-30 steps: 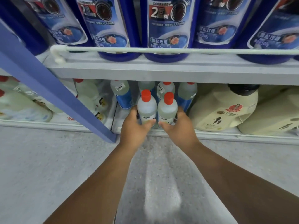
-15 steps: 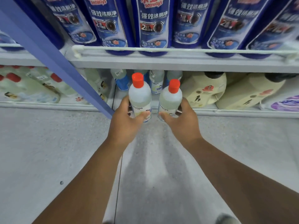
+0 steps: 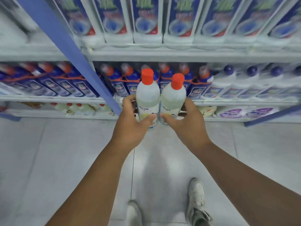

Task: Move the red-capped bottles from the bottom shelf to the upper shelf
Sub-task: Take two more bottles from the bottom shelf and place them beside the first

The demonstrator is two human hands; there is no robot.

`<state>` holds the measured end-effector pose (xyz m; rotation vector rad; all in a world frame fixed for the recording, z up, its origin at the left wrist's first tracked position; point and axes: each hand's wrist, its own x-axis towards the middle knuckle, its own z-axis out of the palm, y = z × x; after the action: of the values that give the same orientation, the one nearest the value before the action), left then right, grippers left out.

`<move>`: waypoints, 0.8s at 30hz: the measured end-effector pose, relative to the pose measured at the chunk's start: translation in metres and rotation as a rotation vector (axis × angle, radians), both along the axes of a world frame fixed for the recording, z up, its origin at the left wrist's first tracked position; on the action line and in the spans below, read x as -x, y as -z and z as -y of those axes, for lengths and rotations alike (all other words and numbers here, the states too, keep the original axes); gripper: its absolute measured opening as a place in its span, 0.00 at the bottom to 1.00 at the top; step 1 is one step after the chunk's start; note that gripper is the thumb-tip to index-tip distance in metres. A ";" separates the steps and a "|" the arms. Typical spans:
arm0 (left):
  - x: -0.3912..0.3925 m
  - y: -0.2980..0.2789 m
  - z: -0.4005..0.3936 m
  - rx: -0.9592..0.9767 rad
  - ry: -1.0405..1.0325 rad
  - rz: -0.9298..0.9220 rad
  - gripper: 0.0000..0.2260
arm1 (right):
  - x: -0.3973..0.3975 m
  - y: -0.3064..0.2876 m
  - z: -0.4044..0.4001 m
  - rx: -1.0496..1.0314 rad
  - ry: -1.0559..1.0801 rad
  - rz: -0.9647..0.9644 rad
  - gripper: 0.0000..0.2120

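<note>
I hold two clear bottles with red caps upright, side by side and touching, in front of the shelving. My left hand (image 3: 130,124) grips the lower body of the left red-capped bottle (image 3: 147,93). Around the right red-capped bottle (image 3: 173,98) my right hand (image 3: 189,124) is closed. Both bottles are off the bottom shelf (image 3: 65,115), at the height of the second shelf (image 3: 48,99) of blue bottles. More red-capped bottles (image 3: 78,107) stay low on the bottom shelf at the left.
A slanted blue upright (image 3: 68,44) crosses the shelving left of my hands. Blue bottles (image 3: 202,85) with orange caps fill the second shelf; tall white-and-blue bottles (image 3: 146,18) stand on the shelf above. Purple packs (image 3: 244,112) lie bottom right. My shoes (image 3: 196,201) stand on the tiled floor.
Both hands lifted the two bottles off the bottom shelf and raised them. The view rose and pulled back, so higher shelves and my shoes came into sight.
</note>
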<state>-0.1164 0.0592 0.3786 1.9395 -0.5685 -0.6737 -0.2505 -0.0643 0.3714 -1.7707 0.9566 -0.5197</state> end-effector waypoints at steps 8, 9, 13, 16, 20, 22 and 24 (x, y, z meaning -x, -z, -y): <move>0.010 -0.212 -0.009 0.145 0.107 0.061 0.27 | 0.023 -0.219 -0.020 0.128 0.070 0.088 0.24; 0.010 -0.235 -0.009 0.157 0.123 0.067 0.27 | 0.026 -0.242 -0.023 0.135 0.085 0.103 0.23; 0.016 -0.325 -0.003 0.196 0.166 0.128 0.28 | 0.039 -0.326 -0.025 0.178 0.121 0.135 0.23; 0.023 -0.383 0.009 0.225 0.184 0.199 0.27 | 0.047 -0.381 -0.012 0.239 0.134 0.156 0.23; 0.031 -0.445 0.037 0.259 0.171 0.257 0.26 | 0.056 -0.438 0.017 0.292 0.126 0.176 0.25; 0.038 -0.468 0.055 0.282 0.167 0.236 0.25 | 0.060 -0.459 0.038 0.310 0.116 0.188 0.25; 0.044 -0.482 0.075 0.303 0.156 0.219 0.26 | 0.065 -0.474 0.060 0.315 0.091 0.196 0.25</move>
<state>-0.1605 -0.0160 0.8601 1.7040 -0.9117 -0.4425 -0.3155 -0.1239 0.8458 -1.9153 0.8549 -0.9264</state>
